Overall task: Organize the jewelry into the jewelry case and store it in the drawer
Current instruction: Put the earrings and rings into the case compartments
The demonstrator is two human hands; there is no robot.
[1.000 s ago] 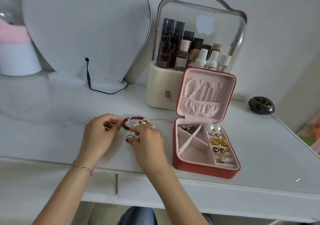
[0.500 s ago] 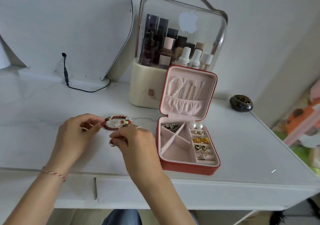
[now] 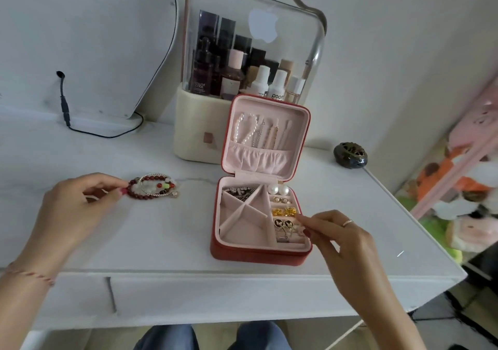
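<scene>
The red jewelry case [image 3: 261, 252] stands open on the table [image 3: 161, 231], lid upright so its slots can be reached. The right hand [image 3: 339, 236] reaches over the case's right edge, fingertips pinched above the earring slots; whether they hold anything I cannot tell. Left of the case, the left hand [image 3: 72, 204] pinches the edge of the bracelets [image 3: 153, 186], probably steadying the pile.
</scene>
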